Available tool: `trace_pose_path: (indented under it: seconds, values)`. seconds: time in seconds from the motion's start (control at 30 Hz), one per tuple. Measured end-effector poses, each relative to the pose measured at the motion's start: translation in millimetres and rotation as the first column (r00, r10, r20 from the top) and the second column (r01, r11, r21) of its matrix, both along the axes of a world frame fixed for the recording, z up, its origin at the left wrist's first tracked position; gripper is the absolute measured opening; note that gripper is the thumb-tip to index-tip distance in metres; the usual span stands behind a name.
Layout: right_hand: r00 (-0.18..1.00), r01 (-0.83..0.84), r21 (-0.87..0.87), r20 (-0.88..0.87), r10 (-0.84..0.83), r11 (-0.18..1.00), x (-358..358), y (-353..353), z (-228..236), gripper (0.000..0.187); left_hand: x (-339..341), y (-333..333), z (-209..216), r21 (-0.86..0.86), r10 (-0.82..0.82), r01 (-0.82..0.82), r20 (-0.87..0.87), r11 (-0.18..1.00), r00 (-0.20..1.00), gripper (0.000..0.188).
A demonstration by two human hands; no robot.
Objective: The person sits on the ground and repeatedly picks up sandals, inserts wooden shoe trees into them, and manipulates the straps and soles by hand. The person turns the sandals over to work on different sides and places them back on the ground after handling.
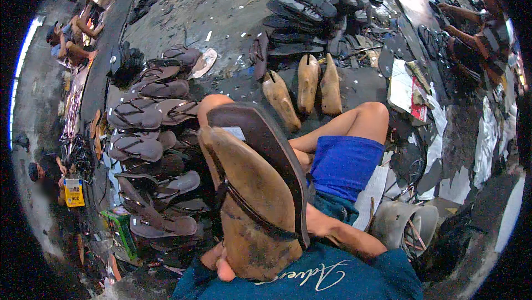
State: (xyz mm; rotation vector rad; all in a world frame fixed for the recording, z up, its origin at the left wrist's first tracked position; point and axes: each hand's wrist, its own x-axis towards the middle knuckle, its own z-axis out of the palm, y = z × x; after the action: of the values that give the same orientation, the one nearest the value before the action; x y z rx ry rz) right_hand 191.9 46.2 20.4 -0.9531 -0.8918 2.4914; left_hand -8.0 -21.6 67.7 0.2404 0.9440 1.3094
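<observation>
Close in front of my chest is a brown wooden shoe last (257,189), sole end up, with a dark brown flip-flop (252,120) fitted over it. The thong straps (260,215) run tight across the wood, and a pale label sits on the footbed. My left hand (223,268) is closed round the lower end of the last, its thumb showing. Behind the flip-flop's right edge is my right hand (316,223); its fingers are hidden. Three more wooden lasts (308,85) stand on the floor beyond my legs.
Rows of brown flip-flops (136,114) lie at my left. A heap of black sandals (305,9) sits far ahead. At the right are a white and red box (403,90) and a grey tub (394,223). Other people (77,42) sit at both sides.
</observation>
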Motion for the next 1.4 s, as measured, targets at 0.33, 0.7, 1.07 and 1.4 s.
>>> trace_pose_path:
  seconds: [0.33, 0.7, 1.07, 1.4]
  values:
    - [0.953, -0.219, 0.873, 0.287, -0.095, 0.436, -11, 63, 61, 0.11, 11, 97, 16, 0.199, 0.269, -0.195, -0.478, 0.96, 0.836, 0.145]
    - [0.912, 0.316, -0.101, -0.243, -0.331, 0.943, 3, 52, 58, 0.109, -6, 95, 54, -0.004, 0.112, 0.479, -0.97, 0.878, -0.214, 0.056]
    - [0.629, 0.448, -0.589, -0.327, -0.705, 0.673, 41, -4, 76, 0.093, 38, 62, 24, 0.045, -0.372, 0.536, -0.669, 0.843, 0.643, 0.026]
    - [0.632, 0.367, -0.569, -0.428, -0.646, 0.736, 35, 1, 87, 0.095, 34, 32, 34, 0.057, -0.436, 0.504, -0.423, 0.862, 0.795, 0.028]
